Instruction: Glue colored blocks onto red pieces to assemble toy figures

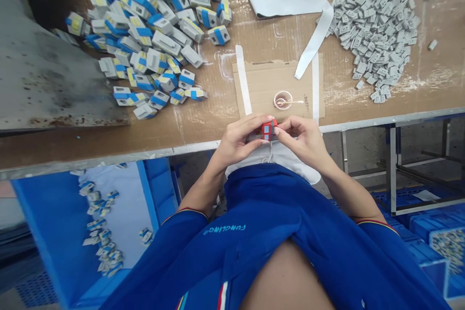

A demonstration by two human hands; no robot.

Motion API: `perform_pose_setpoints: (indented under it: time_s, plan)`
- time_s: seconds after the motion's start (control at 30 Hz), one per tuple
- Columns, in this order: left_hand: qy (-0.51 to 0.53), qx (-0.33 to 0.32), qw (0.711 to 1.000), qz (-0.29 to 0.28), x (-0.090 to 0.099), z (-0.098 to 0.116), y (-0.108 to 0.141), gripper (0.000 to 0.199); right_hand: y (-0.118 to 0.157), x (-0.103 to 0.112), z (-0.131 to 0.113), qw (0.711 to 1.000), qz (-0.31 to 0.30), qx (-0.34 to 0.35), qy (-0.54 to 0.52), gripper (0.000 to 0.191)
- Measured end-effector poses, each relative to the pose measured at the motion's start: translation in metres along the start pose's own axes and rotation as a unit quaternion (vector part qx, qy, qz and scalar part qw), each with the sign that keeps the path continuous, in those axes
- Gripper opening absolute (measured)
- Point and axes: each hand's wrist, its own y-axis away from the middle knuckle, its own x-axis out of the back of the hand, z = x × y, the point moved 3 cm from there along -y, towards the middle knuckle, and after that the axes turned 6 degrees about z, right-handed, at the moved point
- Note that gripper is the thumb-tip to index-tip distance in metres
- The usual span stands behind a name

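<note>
Fingers point(250, 127) of both hands curl closed on a small red block point(268, 131) with dark blue panels, held just past the table's front edge. The left hand point(236, 145) wraps its near side, with a grey part point(255, 137) showing beneath, while the right hand point(300, 143) pinches the far side between thumb and forefinger. Neither hand is open; the block sits tight between them, over a white cloth point(271, 157) across the person's lap.

Straight ahead of the fingertips lies a cardboard sheet point(261, 88) bearing a small round dish point(283, 100) with a thin metal stick point(296, 101) across it. Farther beyond the left fingers spreads a heap of grey blocks point(152, 34) banded in blue and yellow; beyond the right fingers, a heap of small grey tabs point(374, 41). Both heaps stand well apart from the hands. Below and left of the fingers, a blue crate point(61, 213) holds scattered blocks.
</note>
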Motion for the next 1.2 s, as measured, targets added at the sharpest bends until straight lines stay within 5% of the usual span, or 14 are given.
perform_pose_setpoints:
  time_s: [0.2, 0.47, 0.83, 1.07, 1.2]
  plan:
    - [0.033, -0.011, 0.999, -0.008, -0.003, 0.000, -0.004, 0.061, 0.011, -0.002, -0.003, 0.998, 0.019, 0.043, 0.044, 0.007]
    - [0.114, 0.093, 0.989, 0.000, -0.007, -0.002, 0.000, 0.065, 0.013, -0.007, -0.005, 0.983, 0.031, 0.134, 0.123, 0.012]
    - [0.087, 0.142, 0.986, 0.018, -0.003, -0.007, 0.002, 0.052, 0.007, -0.013, 0.002, 0.969, 0.012, 0.159, 0.188, 0.018]
    - [0.133, 0.126, 0.983, 0.022, -0.006, -0.005, -0.001, 0.051, 0.007, -0.003, -0.005, 0.976, -0.012, 0.148, 0.160, 0.017]
    - [0.156, 0.094, 0.983, 0.029, -0.007, -0.002, -0.005, 0.049, 0.015, -0.005, -0.003, 0.980, 0.039, 0.173, 0.087, 0.012]
